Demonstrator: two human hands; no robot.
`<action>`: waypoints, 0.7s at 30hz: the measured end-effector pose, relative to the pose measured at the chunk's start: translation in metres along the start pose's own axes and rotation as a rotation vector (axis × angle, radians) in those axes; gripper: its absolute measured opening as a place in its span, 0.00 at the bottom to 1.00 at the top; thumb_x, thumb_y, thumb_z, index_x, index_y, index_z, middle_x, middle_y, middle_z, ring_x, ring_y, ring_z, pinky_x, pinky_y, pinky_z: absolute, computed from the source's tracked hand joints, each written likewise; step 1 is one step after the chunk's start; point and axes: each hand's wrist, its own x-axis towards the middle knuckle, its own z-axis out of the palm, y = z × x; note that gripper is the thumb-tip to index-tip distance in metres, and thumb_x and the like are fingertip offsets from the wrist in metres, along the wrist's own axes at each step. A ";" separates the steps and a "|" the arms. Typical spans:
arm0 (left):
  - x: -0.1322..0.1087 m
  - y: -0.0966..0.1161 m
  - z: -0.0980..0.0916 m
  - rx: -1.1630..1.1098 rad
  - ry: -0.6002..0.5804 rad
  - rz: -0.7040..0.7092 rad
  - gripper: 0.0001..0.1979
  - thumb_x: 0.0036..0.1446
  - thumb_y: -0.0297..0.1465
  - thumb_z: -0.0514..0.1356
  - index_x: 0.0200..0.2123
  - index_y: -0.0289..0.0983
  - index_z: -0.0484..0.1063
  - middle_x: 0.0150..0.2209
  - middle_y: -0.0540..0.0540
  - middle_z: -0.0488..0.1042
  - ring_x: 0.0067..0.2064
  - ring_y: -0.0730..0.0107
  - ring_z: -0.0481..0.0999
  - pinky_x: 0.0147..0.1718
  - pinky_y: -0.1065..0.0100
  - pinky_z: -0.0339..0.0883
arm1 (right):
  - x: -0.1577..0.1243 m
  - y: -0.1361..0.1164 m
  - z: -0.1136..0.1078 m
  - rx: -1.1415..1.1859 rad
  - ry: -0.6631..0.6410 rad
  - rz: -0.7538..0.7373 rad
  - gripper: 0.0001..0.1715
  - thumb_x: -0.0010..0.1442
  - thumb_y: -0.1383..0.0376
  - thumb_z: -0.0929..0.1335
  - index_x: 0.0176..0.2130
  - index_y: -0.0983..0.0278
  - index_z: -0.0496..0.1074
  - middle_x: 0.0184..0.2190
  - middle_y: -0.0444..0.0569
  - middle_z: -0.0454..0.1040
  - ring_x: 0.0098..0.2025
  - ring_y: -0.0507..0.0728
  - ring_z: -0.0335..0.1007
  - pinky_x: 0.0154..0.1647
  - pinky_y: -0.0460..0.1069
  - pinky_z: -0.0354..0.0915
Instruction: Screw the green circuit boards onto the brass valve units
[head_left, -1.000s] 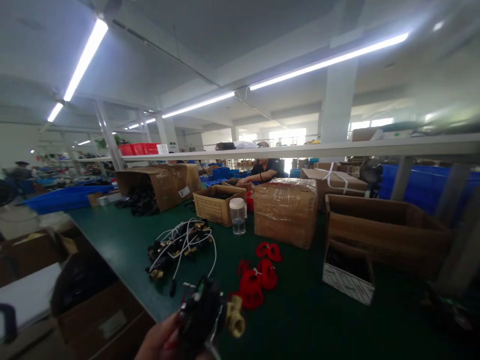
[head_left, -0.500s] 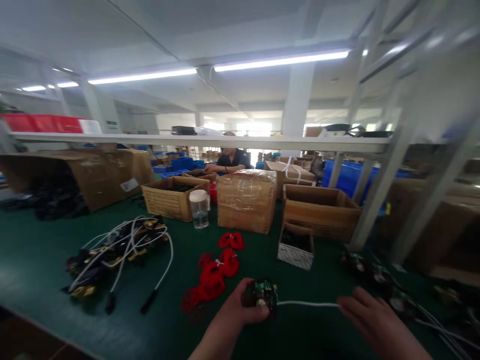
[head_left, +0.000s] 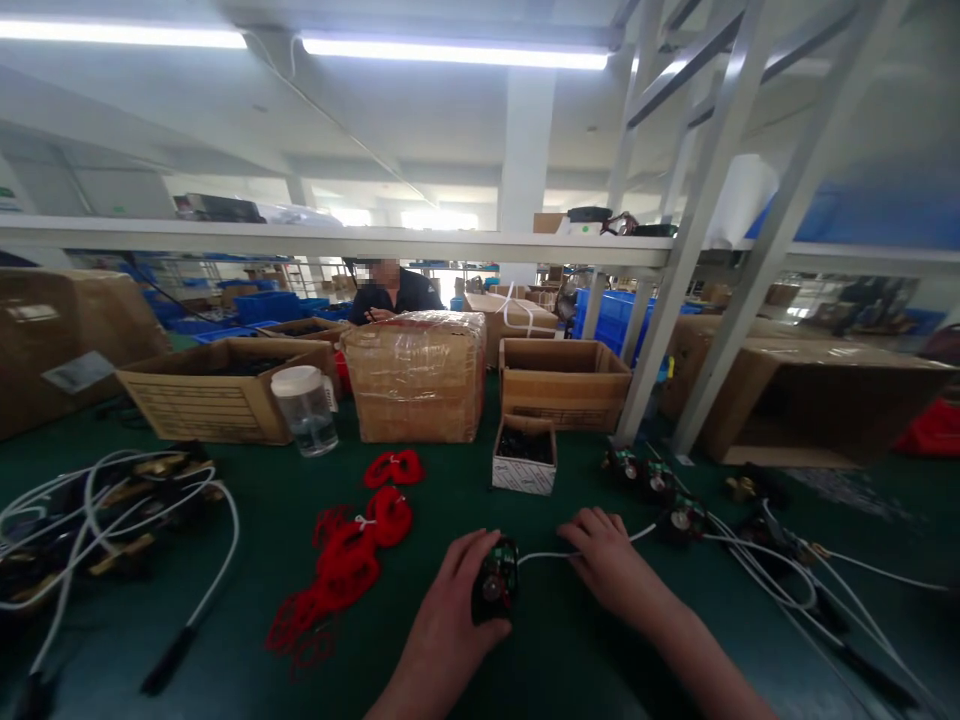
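Note:
My left hand [head_left: 461, 605] is wrapped round a small dark device with a green circuit board [head_left: 500, 580], its fingers along the left side and the thumb below. A white cable [head_left: 544, 555] leaves the board's right side and runs under the fingers of my right hand [head_left: 609, 560], coming out again beyond them. My right fingers are bent down over the cable; their tips are partly hidden. Left of my hands lie bundles of red cord [head_left: 345, 570]. Similar boards [head_left: 656, 480] with white cables sit to the right.
A pile of brass fittings with white cables [head_left: 105, 530] lies at the left. Behind stand a water bottle [head_left: 304, 410], a taped carton [head_left: 420, 380], an open carton [head_left: 562, 385] and a small box of black parts [head_left: 525, 470]. Metal posts [head_left: 675, 260] rise at the right; a person [head_left: 394, 290] sits opposite.
The view has swung right, showing more of the boards and cables there. My right hand has come closer to my left along the cable. The board has tilted in my left hand.

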 end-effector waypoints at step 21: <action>-0.008 0.005 0.035 0.045 0.183 0.067 0.33 0.55 0.29 0.60 0.65 0.48 0.63 0.68 0.45 0.60 0.63 0.51 0.67 0.64 0.53 0.60 | 0.005 -0.048 0.045 0.343 -0.059 -0.061 0.33 0.61 0.67 0.62 0.65 0.63 0.58 0.59 0.59 0.67 0.60 0.66 0.63 0.64 0.63 0.56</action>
